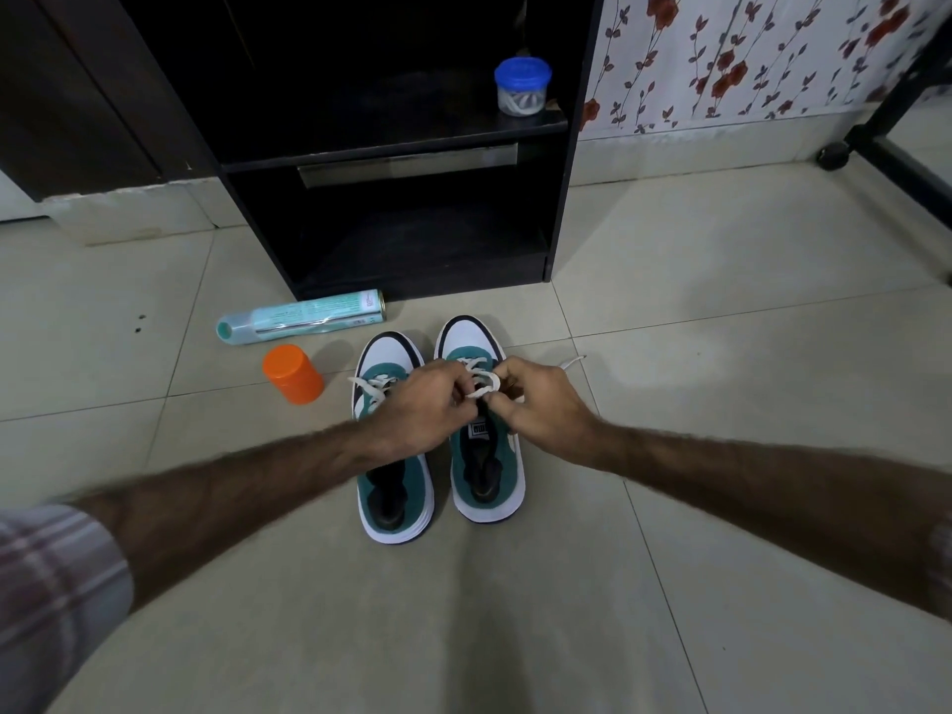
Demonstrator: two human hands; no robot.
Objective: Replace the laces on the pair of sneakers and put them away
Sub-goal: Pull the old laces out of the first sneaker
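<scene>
Now your left hand (420, 404) and right hand (541, 404) meet over the right sneaker (487, 456), each pinching part of the white lace (481, 386) near the top eyelets, fingers curled tight on it. Both sneakers stand side by side on the floor (721, 353), toes toward the black cabinet (391, 146); the left sneaker (394, 471) sits just beside the right one, its lace showing at the forefoot past your knuckles. You look to be tying or tightening the upper part of the lacing, though your fingers hide exactly how the lace crosses. Keep the lace flat and untwisted as you pull, and draw both sides evenly so the ends come out matched; one loose end (569, 362) trails on the floor to the right, so gather it before you cinch. Hold the shoe steady with the heel of a hand so it does not slide into its neighbour. A spray can (301, 319) lies near the cabinet foot and an orange jar (292, 373) stands left of the shoes, both well clear of your work. A blue-lidded tub (522, 92) rests on the cabinet shelf.
</scene>
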